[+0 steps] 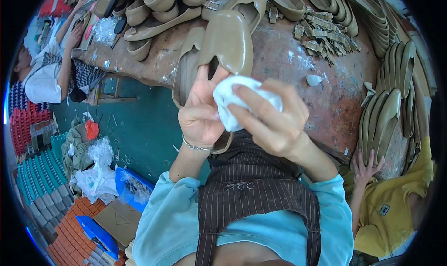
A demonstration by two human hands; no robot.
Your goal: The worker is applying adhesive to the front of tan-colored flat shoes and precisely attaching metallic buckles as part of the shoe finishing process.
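A glossy tan shoe [228,35] with an open toe points toward me at the near edge of the table. My left hand [200,121] grips it, with fingers reaching into the toe opening. My right hand [281,121] pinches a bunched white cloth [226,96] close to the toe. The cloth also meets the fingertips of my left hand. Another tan shoe [186,70] lies alongside on the left, running behind my left hand; whether that hand holds it too is hidden.
Tan shoes [160,30] crowd the table's [279,47] far side. Bow trims [323,33] lie heaped at right, near a small white cup [314,79]. Stacked shoe parts [379,121] line the right edge, under a co-worker's hand [368,166]. Another person [46,79] works far left. Blue bins [135,187] stand at lower left.
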